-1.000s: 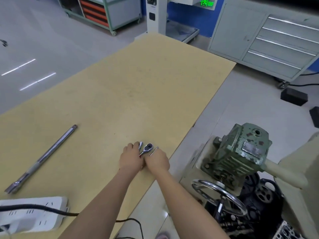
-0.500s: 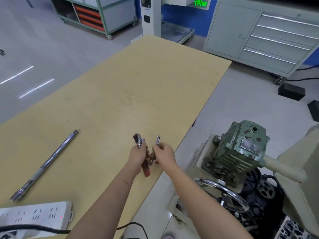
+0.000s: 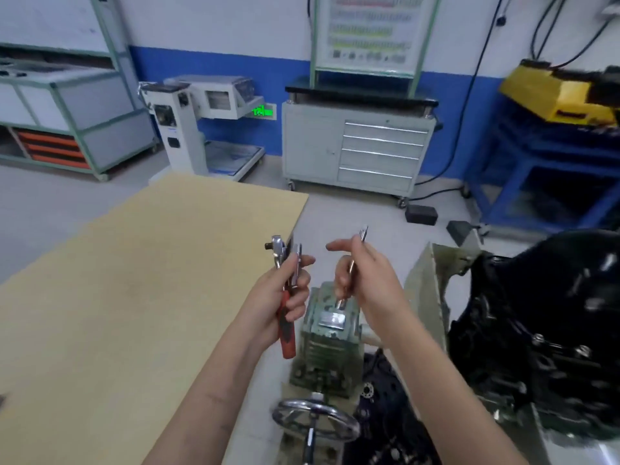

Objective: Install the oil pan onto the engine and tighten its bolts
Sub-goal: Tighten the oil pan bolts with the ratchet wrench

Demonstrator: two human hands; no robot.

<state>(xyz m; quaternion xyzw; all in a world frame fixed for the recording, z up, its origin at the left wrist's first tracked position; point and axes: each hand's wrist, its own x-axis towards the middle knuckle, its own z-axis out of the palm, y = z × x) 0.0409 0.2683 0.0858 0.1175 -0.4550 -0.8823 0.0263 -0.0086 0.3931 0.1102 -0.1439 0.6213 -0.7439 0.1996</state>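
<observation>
A second ago both hands were down on the tan wooden worktop (image 3: 117,297) — now they are lifted clear, tools gathered for bolting. The left hand (image 3: 281,297) grips a red-handled chrome ratchet (image 3: 285,293); the right hand (image 3: 365,280) pinches a slim steel extension bar (image 3: 360,243). The glossy black oil pan (image 3: 543,313) sits at far right on the engine.

A: Anyone making out any writing from here?

B: Nope. The green sign (image 3: 262,112) by the blue wall is glowing but blurring out, and the gearbox nameplate (image 3: 332,319) and wall chart (image 3: 371,31) are smearing too.
</observation>
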